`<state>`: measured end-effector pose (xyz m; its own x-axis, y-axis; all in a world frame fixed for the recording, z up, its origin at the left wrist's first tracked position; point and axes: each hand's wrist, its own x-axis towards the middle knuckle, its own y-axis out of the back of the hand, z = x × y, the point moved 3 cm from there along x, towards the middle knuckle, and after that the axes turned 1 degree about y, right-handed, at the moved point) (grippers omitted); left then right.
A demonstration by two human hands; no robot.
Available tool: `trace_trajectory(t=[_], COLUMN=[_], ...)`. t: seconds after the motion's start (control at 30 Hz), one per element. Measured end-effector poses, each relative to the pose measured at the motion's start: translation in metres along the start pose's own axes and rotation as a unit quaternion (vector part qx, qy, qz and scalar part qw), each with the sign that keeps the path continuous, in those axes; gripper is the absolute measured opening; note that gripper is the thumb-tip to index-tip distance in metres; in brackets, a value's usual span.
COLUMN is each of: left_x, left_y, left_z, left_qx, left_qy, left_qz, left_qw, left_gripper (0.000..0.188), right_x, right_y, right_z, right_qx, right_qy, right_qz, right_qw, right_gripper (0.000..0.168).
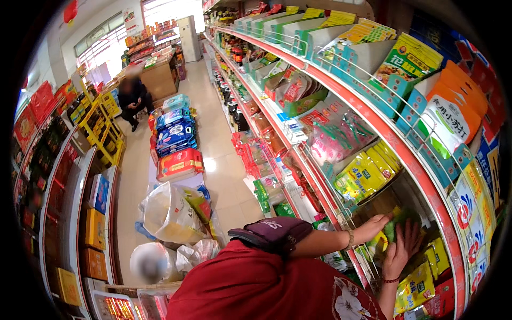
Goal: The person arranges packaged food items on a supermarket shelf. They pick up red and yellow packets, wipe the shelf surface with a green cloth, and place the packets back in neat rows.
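Observation:
My left hand (375, 227), with a beaded bracelet at the wrist, reaches into a lower shelf bay. Its fingers are closed on the near edge of a blurred green item (389, 231), perhaps a packet or cloth. My right hand (401, 245), with a red bracelet, is pressed against the other side of this item, fingers partly spread; motion blur hides whether it grips. Yellow seasoning packets (416, 285) lie below my right hand. More yellow packets (362, 176) stand in a row above my left hand. A wire guard (362, 256) runs along the shelf's front, below my left wrist.
The red-edged shelf (384, 144) curves above my hands, with an orange-and-white bag (456, 108) on it. Stacked packs (176, 136) and a large white sack (172, 212) occupy the aisle. A seated person (134, 98) is farther back. Another shelf (66, 192) lines the left side.

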<state>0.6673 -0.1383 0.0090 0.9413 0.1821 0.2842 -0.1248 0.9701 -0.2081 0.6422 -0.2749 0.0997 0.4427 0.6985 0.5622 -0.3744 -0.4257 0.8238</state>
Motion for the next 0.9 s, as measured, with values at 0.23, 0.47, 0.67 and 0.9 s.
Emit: trace_trajectory(t=[0.23, 0.47, 0.67, 0.9], left_x=[0.003, -0.002, -0.007, -0.009], left_y=[0.012, 0.0, 0.003, -0.004], left_z=[0.023, 0.016, 0.022, 0.02], left_qx=[0.104, 0.0, 0.051, 0.058], left_qy=[0.015, -0.007, 0.019, -0.099], left_qz=[-0.095, -0.105, -0.113, 0.021], left_qw=[0.99, 0.994, 0.992, 0.993], left_gripper=[0.049, 0.057, 0.063, 0.045], right_x=[0.028, 0.026, 0.033, 0.036], right_y=[-0.006, 0.004, 0.014, 0.01], right_z=[-0.003, 0.004, 0.004, 0.025], right_qx=[-0.051, -0.039, -0.061, -0.049], right_qy=[-0.036, -0.028, -0.03, -0.084], right_qz=[-0.001, -0.02, 0.008, -0.032], right_qw=[0.998, 0.999, 0.998, 0.995], right_gripper=[0.059, 0.08, 0.087, 0.075])
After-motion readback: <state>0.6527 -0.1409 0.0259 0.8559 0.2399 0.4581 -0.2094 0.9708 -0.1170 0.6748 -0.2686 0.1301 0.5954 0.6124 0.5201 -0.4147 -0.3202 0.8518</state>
